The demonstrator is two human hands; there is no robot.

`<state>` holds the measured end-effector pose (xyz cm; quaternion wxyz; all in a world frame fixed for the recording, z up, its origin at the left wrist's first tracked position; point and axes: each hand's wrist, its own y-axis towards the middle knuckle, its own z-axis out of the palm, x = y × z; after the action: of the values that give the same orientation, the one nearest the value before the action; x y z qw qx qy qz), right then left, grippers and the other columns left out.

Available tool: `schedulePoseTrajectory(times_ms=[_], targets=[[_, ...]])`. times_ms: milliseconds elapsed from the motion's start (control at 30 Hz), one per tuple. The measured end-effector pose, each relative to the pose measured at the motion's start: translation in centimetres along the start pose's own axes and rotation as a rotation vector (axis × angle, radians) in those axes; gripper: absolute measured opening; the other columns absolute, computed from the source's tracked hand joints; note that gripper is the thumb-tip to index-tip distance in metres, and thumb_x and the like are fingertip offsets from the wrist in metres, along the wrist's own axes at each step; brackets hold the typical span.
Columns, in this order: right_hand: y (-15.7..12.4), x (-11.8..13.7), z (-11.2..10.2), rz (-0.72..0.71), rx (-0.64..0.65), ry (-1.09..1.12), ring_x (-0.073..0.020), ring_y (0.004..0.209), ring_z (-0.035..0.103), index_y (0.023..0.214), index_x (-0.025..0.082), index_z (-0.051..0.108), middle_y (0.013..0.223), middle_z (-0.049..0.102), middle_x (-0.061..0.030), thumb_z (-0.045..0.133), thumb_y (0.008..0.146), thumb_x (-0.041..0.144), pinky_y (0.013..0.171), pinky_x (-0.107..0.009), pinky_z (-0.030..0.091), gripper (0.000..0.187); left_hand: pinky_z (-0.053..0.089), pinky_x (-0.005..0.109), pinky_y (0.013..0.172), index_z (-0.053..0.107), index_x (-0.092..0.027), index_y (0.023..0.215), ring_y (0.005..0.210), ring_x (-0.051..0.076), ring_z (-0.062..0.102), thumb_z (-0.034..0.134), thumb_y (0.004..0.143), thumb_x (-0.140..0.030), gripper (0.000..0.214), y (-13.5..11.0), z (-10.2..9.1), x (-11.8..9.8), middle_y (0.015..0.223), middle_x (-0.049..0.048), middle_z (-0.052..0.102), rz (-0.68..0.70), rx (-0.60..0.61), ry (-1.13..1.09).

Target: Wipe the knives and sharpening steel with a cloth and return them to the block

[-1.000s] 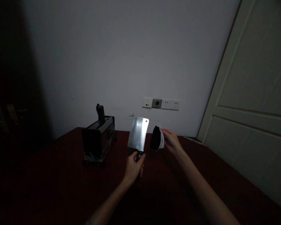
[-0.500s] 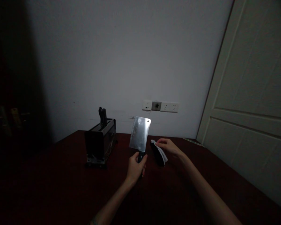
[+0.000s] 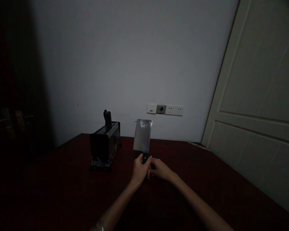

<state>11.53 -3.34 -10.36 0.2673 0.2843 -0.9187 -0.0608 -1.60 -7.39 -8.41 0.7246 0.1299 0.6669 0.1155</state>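
A cleaver (image 3: 143,135) with a broad, dull metal blade stands almost upright above the table, its blade pointing up and away from me. My left hand (image 3: 140,170) is closed around its black handle, thumb along the near side. Right beside it, my right hand (image 3: 161,169) has curled fingers at the handle's right edge, meeting the left fingertips. What those right fingers hold, if anything, is hidden. No cloth shows in the current view.
A dark knife block (image 3: 103,146) with black handles (image 3: 107,119) sticking out stands on the dark red table (image 3: 183,199) to the left. Wall sockets (image 3: 174,110) are behind the blade. A pale panelled door (image 3: 252,128) borders the right side.
My right hand has come left and nearer, from beside the blade to the handle. The white and dark cloth it held is out of sight. The cleaver has turned slightly more upright.
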Motion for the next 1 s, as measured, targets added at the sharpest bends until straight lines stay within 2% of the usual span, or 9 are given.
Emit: schedulePoseTrajectory(times_ms=[167,300,400,467,533,633,800,900,1000], targets=[[-1.3,0.7,1.1,-0.027,-0.009,-0.056,-0.0177,0.084,0.057,0.08,0.017,0.06,0.09,0.061,-0.0053,0.055,0.07,0.014,0.073,-0.025,0.041,0.011,0.028,0.016,0.025,0.04,-0.019,0.069,0.026,0.006,0.039,0.054,0.074,-0.053,0.037,-0.1,-0.1,-0.2,0.044,-0.0089,0.043,0.0,0.018,0.014],[-1.9,0.8,-0.6,-0.07,-0.044,0.012,-0.0166,0.077,0.059,0.079,0.018,0.06,0.082,0.062,-0.0041,0.053,0.075,0.019,0.071,-0.027,0.044,0.009,0.031,0.016,0.027,0.04,-0.018,0.071,0.026,0.006,0.039,0.049,0.076,-0.055,0.038,-0.3,0.0,-0.7,0.043,-0.0086,0.044,-0.033,0.126,-0.05],[-2.6,0.9,-3.2,-0.064,-0.224,-0.051,-0.0189,0.083,0.059,0.086,0.017,0.061,0.086,0.063,-0.0066,0.047,0.079,0.016,0.077,-0.032,0.046,0.016,0.037,0.018,0.03,0.04,-0.018,0.078,0.032,0.011,0.051,0.051,0.074,-0.056,0.04,-0.2,0.3,-1.3,0.048,-0.0056,0.051,-0.125,0.191,-0.184],[-3.2,1.5,-5.0,-0.097,-0.377,-0.105,-0.0202,0.088,0.058,0.095,0.017,0.06,0.092,0.062,-0.0088,0.044,0.079,0.013,0.08,-0.036,0.047,0.022,0.046,0.022,0.039,0.04,-0.018,0.08,0.042,0.016,0.06,0.056,0.071,-0.055,0.042,0.1,0.4,-1.9,0.053,-0.0018,0.057,-0.207,0.207,-0.278],[-4.1,2.7,-6.6,-0.189,-0.497,-0.134,-0.0207,0.096,0.057,0.105,0.017,0.057,0.101,0.061,-0.0103,0.042,0.08,0.011,0.085,-0.038,0.047,0.03,0.051,0.025,0.051,0.042,-0.017,0.08,0.051,0.018,0.064,0.059,0.071,-0.05,0.038,0.4,0.5,-2.6,0.055,0.0016,0.06,-0.267,0.213,-0.349],[-5.7,5.4,-8.0,-0.361,-0.568,-0.163,-0.0213,0.112,0.05,0.121,0.018,0.048,0.117,0.056,-0.0113,0.042,0.08,0.01,0.093,-0.041,0.045,0.042,0.052,0.027,0.059,0.047,-0.014,0.078,0.057,0.017,0.065,0.059,0.075,-0.04,0.029,0.9,0.5,-4.0,0.057,0.0049,0.063,-0.326,0.214,-0.435],[-7.3,9.0,-7.3,-0.573,-0.465,-0.281,-0.0243,0.128,0.034,0.135,0.011,0.031,0.136,0.041,-0.0156,0.047,0.077,0.012,0.101,-0.046,0.038,0.06,0.05,0.021,0.057,0.054,-0.011,0.072,0.053,0.012,0.062,0.061,0.076,-0.034,0.024,1.4,0.4,-6.3,0.059,0.003,0.063,-0.383,0.21,-0.507],[-7.3,9.6,-6.4,-0.6,-0.458,-0.379,-0.025,0.129,0.032,0.135,0.007,0.031,0.135,0.041,-0.0183,0.047,0.078,0.011,0.101,-0.046,0.039,0.059,0.051,0.027,0.063,0.052,-0.012,0.073,0.062,0.017,0.066,0.056,0.08,-0.037,0.027,1.6,0.5,-7.1,0.068,0.0081,0.067,-0.441,0.267,-0.541],[-6.8,9.5,-5.8,-0.598,-0.512,-0.46,-0.0242,0.127,0.036,0.133,0.007,0.035,0.132,0.046,-0.0179,0.046,0.08,0.009,0.099,-0.043,0.042,0.054,0.051,0.034,0.069,0.049,-0.013,0.076,0.074,0.022,0.067,0.048,0.085,-0.039,0.028,1.7,0.8,-7.6,0.08,0.0146,0.068,-0.493,0.309,-0.576]])
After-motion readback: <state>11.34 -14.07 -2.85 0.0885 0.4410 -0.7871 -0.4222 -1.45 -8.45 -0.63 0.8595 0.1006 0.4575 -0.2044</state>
